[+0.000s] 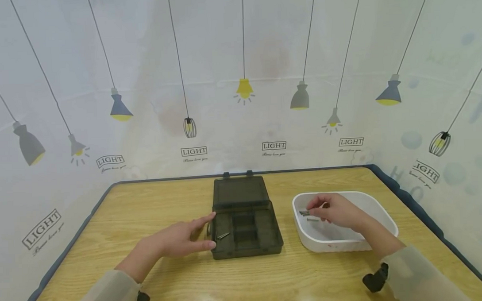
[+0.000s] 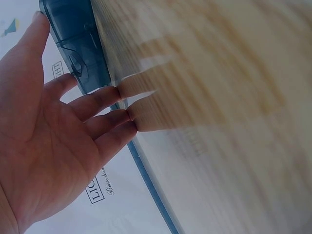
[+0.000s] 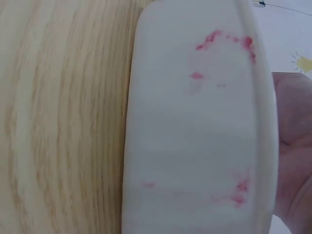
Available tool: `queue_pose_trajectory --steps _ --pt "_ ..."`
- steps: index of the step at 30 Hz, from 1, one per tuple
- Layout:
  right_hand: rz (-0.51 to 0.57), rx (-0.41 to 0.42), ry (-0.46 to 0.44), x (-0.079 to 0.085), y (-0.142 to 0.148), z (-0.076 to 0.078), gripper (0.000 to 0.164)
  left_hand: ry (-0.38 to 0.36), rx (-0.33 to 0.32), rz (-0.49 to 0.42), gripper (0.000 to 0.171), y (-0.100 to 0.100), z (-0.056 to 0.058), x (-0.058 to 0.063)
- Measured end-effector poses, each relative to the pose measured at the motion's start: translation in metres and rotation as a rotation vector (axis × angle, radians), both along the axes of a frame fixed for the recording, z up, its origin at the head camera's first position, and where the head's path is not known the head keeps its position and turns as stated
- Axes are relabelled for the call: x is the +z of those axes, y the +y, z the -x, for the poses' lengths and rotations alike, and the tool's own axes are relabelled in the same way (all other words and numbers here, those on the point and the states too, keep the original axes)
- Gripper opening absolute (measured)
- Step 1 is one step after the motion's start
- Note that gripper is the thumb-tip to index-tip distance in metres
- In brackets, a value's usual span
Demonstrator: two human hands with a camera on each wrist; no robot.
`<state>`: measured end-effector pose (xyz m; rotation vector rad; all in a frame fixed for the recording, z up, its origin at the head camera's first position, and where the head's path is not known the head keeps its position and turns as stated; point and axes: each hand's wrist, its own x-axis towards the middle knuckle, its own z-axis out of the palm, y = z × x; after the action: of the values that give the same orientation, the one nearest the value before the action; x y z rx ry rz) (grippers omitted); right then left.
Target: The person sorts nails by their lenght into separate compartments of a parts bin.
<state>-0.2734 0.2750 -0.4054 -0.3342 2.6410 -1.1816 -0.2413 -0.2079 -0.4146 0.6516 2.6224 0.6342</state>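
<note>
Inside the case [image 1: 264,227] lie screws [image 1: 224,235]; tub [image 1: 340,245] likewise.

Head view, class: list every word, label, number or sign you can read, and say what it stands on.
"LIGHT": framed, repeated across the wall covering.
Script under it: too small and blurred to read surely.
Faint "H" and "O": on the covering's right; other pale lettering unclear.
Dark box and white tray: no readable text.
</note>
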Motion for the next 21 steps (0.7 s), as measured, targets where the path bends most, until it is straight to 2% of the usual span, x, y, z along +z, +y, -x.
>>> queue_pose_trajectory --steps 7,13,21 --pt "0.039 0.023 0.028 0.011 -0.010 -0.007 0.028 0.002 0.009 0.010 0.096 0.001 -0.001 0.001" --pt "0.088 0.058 0.043 0.022 -0.026 -0.013 0.027 0.000 0.010 0.013 0.096 0.001 -0.001 0.001" --pt "0.123 0.099 0.055 0.023 -0.047 -0.010 0.020 -0.013 0.004 0.011 0.096 0.000 0.001 -0.001"
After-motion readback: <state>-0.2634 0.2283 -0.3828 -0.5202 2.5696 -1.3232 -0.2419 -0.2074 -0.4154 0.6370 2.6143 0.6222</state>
